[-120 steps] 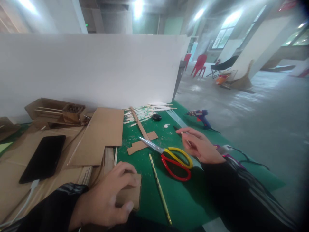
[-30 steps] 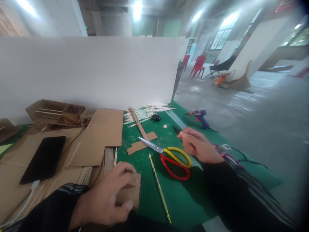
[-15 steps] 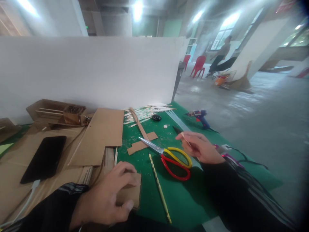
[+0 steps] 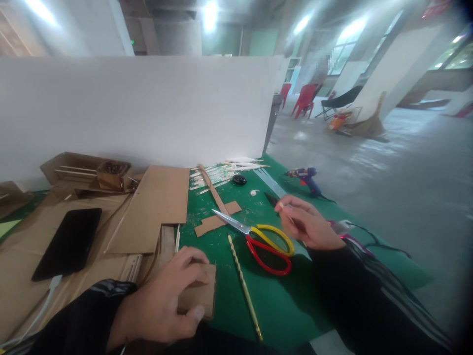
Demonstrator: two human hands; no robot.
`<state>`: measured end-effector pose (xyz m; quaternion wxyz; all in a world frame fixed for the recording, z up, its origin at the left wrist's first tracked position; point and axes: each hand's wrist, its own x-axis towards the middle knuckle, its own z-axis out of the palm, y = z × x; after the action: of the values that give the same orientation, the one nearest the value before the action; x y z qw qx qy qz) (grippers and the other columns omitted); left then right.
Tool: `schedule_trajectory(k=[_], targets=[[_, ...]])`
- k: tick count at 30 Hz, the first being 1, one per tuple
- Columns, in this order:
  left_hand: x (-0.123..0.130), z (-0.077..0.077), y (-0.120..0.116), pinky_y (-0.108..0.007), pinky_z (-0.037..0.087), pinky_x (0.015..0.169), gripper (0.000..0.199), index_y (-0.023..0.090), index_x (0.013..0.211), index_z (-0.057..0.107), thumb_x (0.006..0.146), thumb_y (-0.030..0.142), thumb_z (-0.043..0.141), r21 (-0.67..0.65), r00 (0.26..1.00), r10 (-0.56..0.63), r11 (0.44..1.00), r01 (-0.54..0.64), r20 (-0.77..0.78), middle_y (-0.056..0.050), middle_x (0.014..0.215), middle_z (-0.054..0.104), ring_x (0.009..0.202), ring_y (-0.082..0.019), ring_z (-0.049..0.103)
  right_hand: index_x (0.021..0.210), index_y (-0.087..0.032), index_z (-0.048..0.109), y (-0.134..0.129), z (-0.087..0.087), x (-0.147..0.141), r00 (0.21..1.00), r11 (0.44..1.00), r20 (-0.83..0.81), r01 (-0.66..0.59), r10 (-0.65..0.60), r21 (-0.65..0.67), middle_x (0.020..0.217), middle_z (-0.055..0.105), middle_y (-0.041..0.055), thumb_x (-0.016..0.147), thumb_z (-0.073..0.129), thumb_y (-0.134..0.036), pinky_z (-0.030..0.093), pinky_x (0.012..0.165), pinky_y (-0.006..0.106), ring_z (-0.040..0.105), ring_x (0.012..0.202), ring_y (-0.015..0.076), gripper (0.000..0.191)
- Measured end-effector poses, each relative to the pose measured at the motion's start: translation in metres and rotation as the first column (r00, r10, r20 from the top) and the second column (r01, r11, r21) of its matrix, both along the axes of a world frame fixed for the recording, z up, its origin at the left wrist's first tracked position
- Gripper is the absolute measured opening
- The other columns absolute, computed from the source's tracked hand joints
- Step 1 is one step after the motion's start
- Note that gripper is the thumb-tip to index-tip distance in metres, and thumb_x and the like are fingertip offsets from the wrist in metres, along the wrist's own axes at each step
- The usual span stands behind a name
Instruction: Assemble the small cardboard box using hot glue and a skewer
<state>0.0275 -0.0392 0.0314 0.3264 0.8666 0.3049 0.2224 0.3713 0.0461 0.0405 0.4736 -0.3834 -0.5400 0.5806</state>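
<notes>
i get cool, even light on the board (image 4: 140, 108). above it, a lamp (image 4: 210, 17) flares white; right of it, windows (image 4: 346, 52) blow out and smear, and the floor (image 4: 314, 153) returns pale glare. below it, the left hand (image 4: 170, 291) and right hand (image 4: 306, 222) read fairly clear, with dark shadow on the mat (image 4: 273, 305). far right of it, my view's edge is dark and warped.

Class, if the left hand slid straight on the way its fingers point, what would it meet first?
Past the cardboard under the left hand, probably the twisted gold-coloured rod; depth is unclear, so it might pass above.
</notes>
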Motion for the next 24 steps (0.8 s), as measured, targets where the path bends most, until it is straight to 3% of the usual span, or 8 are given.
schedule_trajectory(k=[11,17,24], targets=[[-0.0003,-0.0008,-0.0020,-0.040,0.045,0.102,0.050,0.025,0.119,0.047,0.073,0.012,0.061,0.004,1.000,-0.008,1.000,0.008,0.006,-0.007,0.126,0.044,0.114,-0.026,0.050,0.078,-0.020,0.056,-0.0012,0.0015,-0.0007,0.999,0.999,-0.018,0.028,-0.029,-0.027,0.041,0.038,-0.0106,0.084,0.070,-0.042,0.013,0.035,0.016,0.022,0.033,0.0028,0.027],[-0.0004,-0.0011,-0.0017,-0.040,0.045,0.101,0.050,0.025,0.119,0.047,0.072,0.011,0.060,0.004,1.000,-0.002,1.000,0.002,0.002,-0.007,0.126,0.044,0.114,-0.026,0.051,0.072,-0.021,0.052,0.0009,-0.0019,0.0004,0.997,0.997,-0.023,0.070,-0.071,-0.030,0.039,0.033,-0.0108,0.083,0.068,-0.060,0.015,0.034,0.016,0.020,0.032,0.0031,0.044],[-0.0004,-0.0020,0.0000,-0.041,0.045,0.102,0.049,0.026,0.121,0.045,0.075,0.014,0.061,0.014,1.000,-0.008,1.000,0.008,0.005,-0.008,0.127,0.044,0.115,-0.027,0.050,0.082,-0.020,0.060,0.0003,0.0007,0.0005,0.999,0.998,-0.027,0.035,-0.037,-0.050,0.042,0.039,-0.0073,0.091,0.058,-0.054,0.012,0.036,0.020,0.022,0.033,0.0051,0.035]])
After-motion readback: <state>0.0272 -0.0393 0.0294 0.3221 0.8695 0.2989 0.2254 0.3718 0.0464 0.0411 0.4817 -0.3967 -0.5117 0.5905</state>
